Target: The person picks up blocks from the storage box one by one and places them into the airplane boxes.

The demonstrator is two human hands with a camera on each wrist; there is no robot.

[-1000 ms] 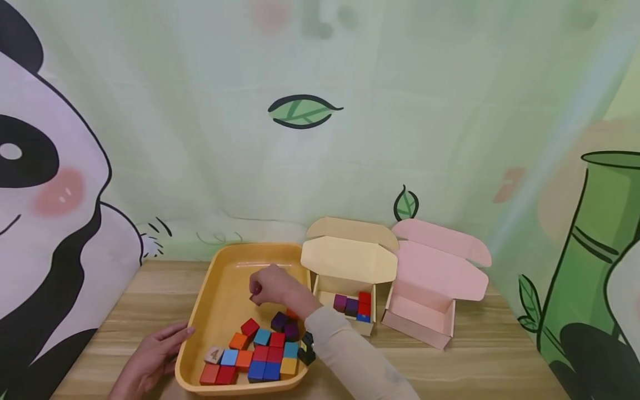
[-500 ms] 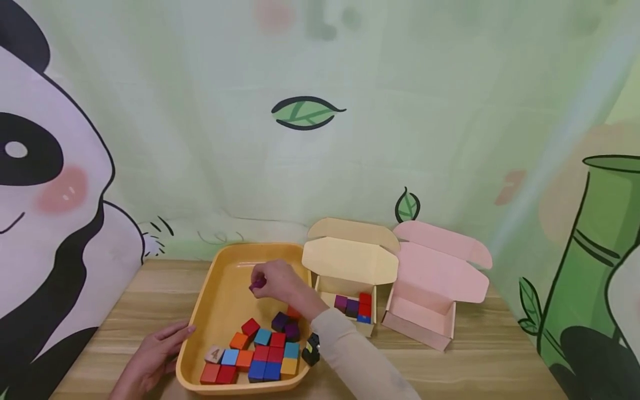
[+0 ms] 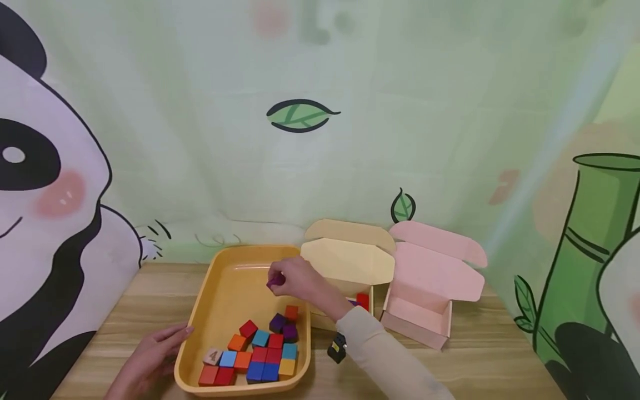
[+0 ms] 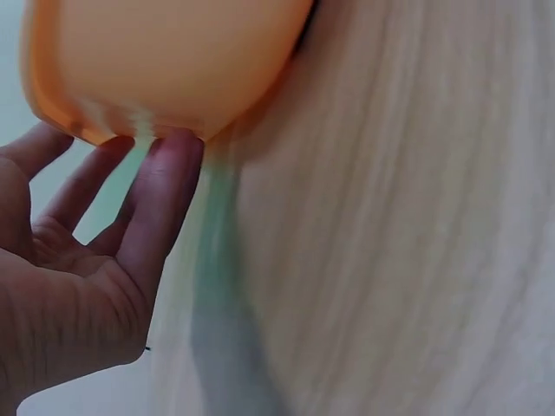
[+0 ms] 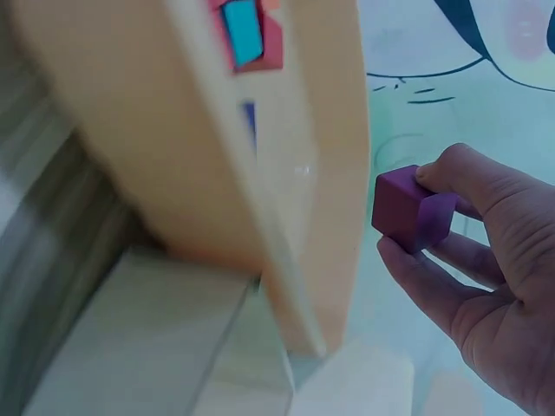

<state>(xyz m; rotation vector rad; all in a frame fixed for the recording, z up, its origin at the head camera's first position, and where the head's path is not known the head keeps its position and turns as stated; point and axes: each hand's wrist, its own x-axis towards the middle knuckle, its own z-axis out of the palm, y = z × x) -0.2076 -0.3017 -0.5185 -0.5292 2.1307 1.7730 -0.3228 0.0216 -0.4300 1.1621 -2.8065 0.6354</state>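
Note:
My right hand (image 3: 300,280) is over the far part of the yellow tray (image 3: 220,278), pinching a purple cube block (image 5: 412,208) between thumb and fingertips. Nothing is under the block but the tray floor, some way below. At the tray's left side, my left hand (image 3: 155,353) touches the outer wall with its fingertips. The left wrist view shows those fingers (image 4: 169,191) fairly straight against the tray (image 4: 165,61). Red, orange, blue, teal and dark purple blocks lie in the tray's near half, along with a yellow block (image 3: 286,368) and a wooden block (image 3: 212,356) marked 4.
Right of the tray stands an open cream box (image 3: 347,261) with a few blocks inside, partly hidden by my right arm. Beside it is an open pink box (image 3: 422,311) with no blocks visible in it. A printed panda cloth hangs behind the wooden table (image 3: 150,289).
My right hand has moved rightward across the tray, carrying the purple block towards the cream box. My right sleeve now covers more of that box. The left hand stays put.

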